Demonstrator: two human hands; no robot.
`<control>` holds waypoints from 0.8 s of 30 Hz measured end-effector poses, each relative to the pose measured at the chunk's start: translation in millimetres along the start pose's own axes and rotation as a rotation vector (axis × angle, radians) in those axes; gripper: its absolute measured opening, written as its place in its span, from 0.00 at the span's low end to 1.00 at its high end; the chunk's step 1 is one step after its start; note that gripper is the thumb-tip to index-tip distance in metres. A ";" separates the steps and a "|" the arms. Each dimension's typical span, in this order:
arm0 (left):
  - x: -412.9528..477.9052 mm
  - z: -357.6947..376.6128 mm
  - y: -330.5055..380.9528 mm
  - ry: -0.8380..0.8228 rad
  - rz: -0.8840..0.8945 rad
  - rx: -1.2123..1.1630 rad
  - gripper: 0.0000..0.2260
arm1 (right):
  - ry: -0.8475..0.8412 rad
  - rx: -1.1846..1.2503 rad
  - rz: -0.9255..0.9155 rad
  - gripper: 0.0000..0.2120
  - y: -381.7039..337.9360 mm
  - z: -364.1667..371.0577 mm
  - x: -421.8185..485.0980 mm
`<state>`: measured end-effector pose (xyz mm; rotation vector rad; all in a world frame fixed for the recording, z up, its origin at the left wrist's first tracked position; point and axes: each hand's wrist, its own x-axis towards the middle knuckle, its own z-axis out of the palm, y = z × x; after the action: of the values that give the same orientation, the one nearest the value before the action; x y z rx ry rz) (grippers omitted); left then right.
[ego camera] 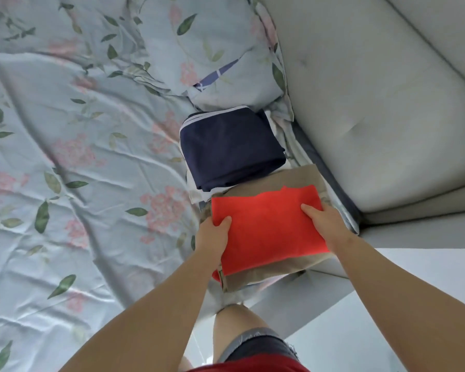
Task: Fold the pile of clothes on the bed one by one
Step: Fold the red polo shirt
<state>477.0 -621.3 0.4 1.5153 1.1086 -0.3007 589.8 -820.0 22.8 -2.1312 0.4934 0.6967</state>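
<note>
- Your left hand (214, 234) and right hand (324, 224) clasp the folded red garment (266, 232) by its side edges, thumbs on top, likely to keep the fold flat.
- It rests on a folded tan garment (298, 178) at the near right edge of the bed (65, 162).
- Just beyond: folded navy garment (231, 146), apparently finished.

Bright, even daylight.
Shadows are soft near the fingers (223, 224); left of them the sheet (65, 157) shines faintly, and edges bend outward.

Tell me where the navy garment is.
In the head view, the navy garment lies right of centre on the bed, between the pillow and the red garment.
</note>
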 end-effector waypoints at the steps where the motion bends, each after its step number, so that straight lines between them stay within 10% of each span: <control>1: 2.6 5.7 -1.6 -0.021 -0.005 0.050 0.16 | 0.002 -0.061 0.006 0.21 4.3 -3.1 5.7; 11: 10.0 -6.3 -6.8 -0.112 0.091 0.591 0.19 | 0.020 -0.503 0.002 0.26 -3.6 8.3 6.5; 24: -25.0 -195.6 -46.6 0.136 0.326 0.969 0.18 | -0.150 -1.060 -0.763 0.21 -73.8 180.8 -136.7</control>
<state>353.3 -467.5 46.0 2.5675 0.8129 -0.5578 470.1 -617.2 59.8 -2.8623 -0.9614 0.7117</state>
